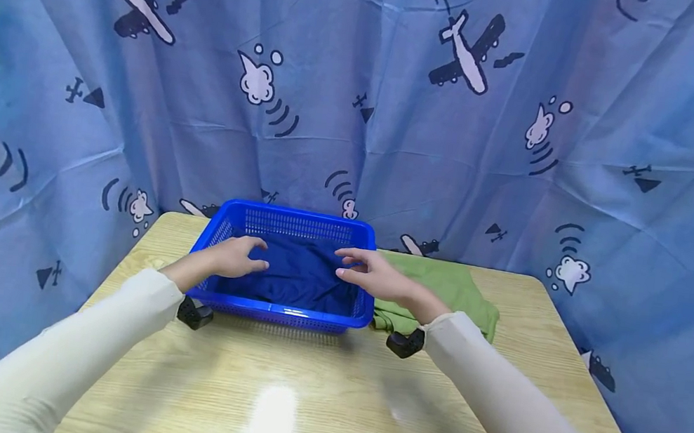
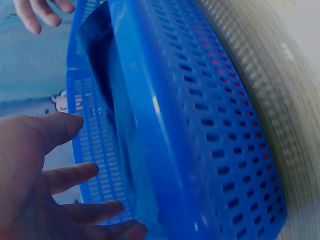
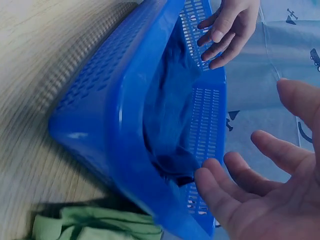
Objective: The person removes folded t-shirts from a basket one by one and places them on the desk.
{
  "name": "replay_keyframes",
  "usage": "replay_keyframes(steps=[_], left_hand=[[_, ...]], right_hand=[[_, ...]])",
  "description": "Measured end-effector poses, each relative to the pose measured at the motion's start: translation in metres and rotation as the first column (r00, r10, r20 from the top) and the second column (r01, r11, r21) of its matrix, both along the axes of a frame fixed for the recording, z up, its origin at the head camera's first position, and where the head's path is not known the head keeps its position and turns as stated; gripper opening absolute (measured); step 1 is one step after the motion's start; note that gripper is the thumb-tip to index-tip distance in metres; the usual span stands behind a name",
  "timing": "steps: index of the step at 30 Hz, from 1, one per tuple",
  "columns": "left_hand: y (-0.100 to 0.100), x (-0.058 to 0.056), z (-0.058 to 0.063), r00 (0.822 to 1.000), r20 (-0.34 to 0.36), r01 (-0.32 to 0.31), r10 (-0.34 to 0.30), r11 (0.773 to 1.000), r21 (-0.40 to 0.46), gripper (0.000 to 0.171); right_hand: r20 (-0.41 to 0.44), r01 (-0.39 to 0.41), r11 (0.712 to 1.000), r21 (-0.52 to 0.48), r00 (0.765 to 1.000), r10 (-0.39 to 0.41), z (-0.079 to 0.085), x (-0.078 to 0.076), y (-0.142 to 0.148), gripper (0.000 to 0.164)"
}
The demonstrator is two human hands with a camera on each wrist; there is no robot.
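A blue plastic basket with slotted walls stands at the back of the table, and dark blue cloth lies spread inside it. Over the basket's left part hovers my left hand, fingers loosely bent and holding nothing. My right hand is above the basket's right rim, its fingers spread apart with nothing in them. In the left wrist view the fingers extend beside the basket's rim. From the right wrist, the cloth shows rumpled within the basket, below both hands.
Folded green cloth lies on the table directly right of the basket. The wooden table reaches forward toward me. Behind it hangs a blue curtain printed with airplanes. Dark wrist devices sit under both cuffs.
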State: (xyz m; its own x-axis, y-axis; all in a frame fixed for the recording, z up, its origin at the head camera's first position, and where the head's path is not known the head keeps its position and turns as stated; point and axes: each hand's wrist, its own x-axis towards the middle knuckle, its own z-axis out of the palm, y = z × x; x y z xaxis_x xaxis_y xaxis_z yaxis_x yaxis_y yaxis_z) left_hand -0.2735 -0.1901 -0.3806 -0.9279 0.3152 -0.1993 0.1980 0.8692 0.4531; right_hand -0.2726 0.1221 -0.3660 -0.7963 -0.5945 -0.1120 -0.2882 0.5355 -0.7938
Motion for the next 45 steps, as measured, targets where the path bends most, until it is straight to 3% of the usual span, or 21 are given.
replay_keyframes(steps=[11,15,22,26,29,33,39,42,45], left_hand=[[-0.022,-0.004,0.009,0.996,0.091,-0.003,0.009,0.998,-0.067,0.061],[-0.023,-0.006,0.006,0.996,0.082,-0.013,0.020,0.997,-0.074,0.061],[-0.023,-0.006,-0.003,0.992,0.125,-0.015,0.027,0.995,-0.100,0.062],[-0.025,-0.005,-0.007,0.991,0.134,-0.020,0.031,0.996,-0.087,0.060],[-0.026,-0.005,-0.009,0.989,0.141,-0.024,0.033,0.998,-0.065,0.059],[-0.026,-0.006,-0.013,0.979,0.196,-0.053,0.058,0.998,-0.028,0.060],[-0.030,-0.008,-0.013,0.946,0.297,-0.144,0.127,0.989,0.037,0.063],[-0.033,-0.009,-0.014,0.926,0.345,-0.197,0.155,0.976,0.090,0.063],[-0.035,-0.010,-0.013,0.910,0.381,-0.224,0.163,0.967,0.122,0.063]], right_hand=[[0.035,-0.001,0.999,0.040,0.999,0.000,-0.005,-0.006,-0.016,0.050],[0.041,0.006,0.999,0.038,0.999,-0.007,-0.008,-0.008,-0.016,0.050],[0.023,0.032,0.996,0.082,0.999,-0.034,-0.009,-0.011,-0.018,0.050],[0.035,0.077,0.992,0.099,0.996,-0.081,-0.008,-0.012,-0.023,0.055],[0.093,0.137,0.985,0.104,0.985,-0.146,-0.008,-0.015,-0.028,0.062],[0.237,0.225,0.970,0.093,0.941,-0.241,-0.010,-0.018,-0.033,0.071],[0.449,0.350,0.936,0.028,0.832,-0.325,-0.009,-0.025,-0.039,0.086],[0.526,0.410,0.912,0.004,0.775,-0.350,-0.009,-0.027,-0.042,0.092],[0.560,0.438,0.899,-0.001,0.745,-0.363,-0.008,-0.031,-0.042,0.096]])
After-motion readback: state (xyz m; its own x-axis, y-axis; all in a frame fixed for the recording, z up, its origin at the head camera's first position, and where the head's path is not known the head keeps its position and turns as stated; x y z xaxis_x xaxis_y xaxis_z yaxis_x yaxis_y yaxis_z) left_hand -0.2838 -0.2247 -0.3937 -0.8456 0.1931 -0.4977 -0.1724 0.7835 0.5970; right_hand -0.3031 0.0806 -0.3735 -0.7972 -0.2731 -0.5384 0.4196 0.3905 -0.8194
